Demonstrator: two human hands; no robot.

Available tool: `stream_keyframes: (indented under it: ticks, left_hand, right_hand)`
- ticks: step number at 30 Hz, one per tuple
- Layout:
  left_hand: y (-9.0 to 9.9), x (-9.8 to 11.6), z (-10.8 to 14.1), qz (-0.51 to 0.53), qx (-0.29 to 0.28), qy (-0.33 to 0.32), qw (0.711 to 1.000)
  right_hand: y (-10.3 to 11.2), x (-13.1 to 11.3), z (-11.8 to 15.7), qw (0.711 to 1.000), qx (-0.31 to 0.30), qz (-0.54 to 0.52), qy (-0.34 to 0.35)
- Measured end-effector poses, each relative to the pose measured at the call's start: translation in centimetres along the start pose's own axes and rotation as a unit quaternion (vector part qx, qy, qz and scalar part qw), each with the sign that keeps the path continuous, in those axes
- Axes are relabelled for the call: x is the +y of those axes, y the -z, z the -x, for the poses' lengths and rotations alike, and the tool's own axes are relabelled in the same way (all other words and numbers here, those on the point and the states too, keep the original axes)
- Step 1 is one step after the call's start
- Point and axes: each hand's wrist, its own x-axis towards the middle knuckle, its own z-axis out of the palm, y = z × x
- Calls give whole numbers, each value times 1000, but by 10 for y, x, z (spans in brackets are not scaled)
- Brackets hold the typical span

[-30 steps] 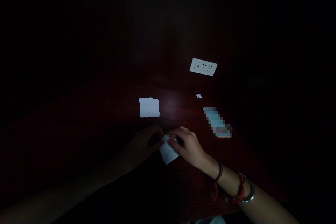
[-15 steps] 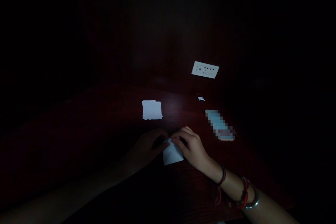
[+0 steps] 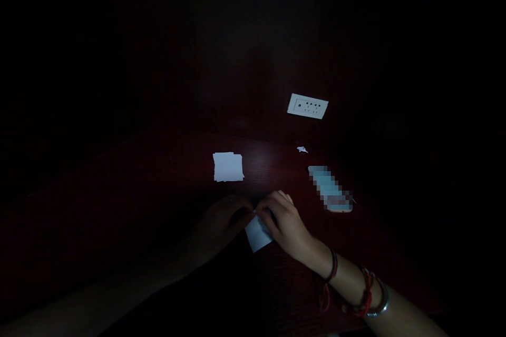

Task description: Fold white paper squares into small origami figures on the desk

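A small sheet of white paper [image 3: 259, 236] sits between my two hands above the dark red table. My left hand [image 3: 227, 218], in shadow, pinches its far edge between thumb and fingers. From the other side my right hand [image 3: 283, 222] grips the same edge, its fingertips almost meeting those of the left. The right hand covers the paper's right part. Red cords and a silver bangle [image 3: 382, 303] circle my right wrist and forearm. Beyond my hands lies a loose stack of white paper sheets [image 3: 228, 167].
A phone [image 3: 330, 189] with a blurred-out screen lies to the right on the table [image 3: 190, 163]. Behind it are a small crumpled white scrap [image 3: 302, 149] and a white wall socket [image 3: 307, 106]. The surroundings are very dark.
The paper has turned a little, its near corner now pointing more toward me. My right hand's fingers have curled in closer over its edge. The left hand has hardly moved.
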Motion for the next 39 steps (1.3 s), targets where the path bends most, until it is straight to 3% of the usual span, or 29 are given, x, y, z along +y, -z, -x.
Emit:
stream_keyframes:
  ticks: [10,22,28,39]
  left_hand:
    - [-2,-6,1,15,-5,18,1000]
    - [-4,-9,1,1,-29,-5,1000]
    - [-4,-10,2,1,-33,-30,999]
    - [-2,-6,2,10,-14,-16,1000]
  right_hand:
    - [1,4,1,999,-25,-19,15]
    - [-2,5,1,991,-28,-127,-13]
    - [1,3,1,993,-11,-116,-7]
    - [0,3,2,997,-6,-77,-8]
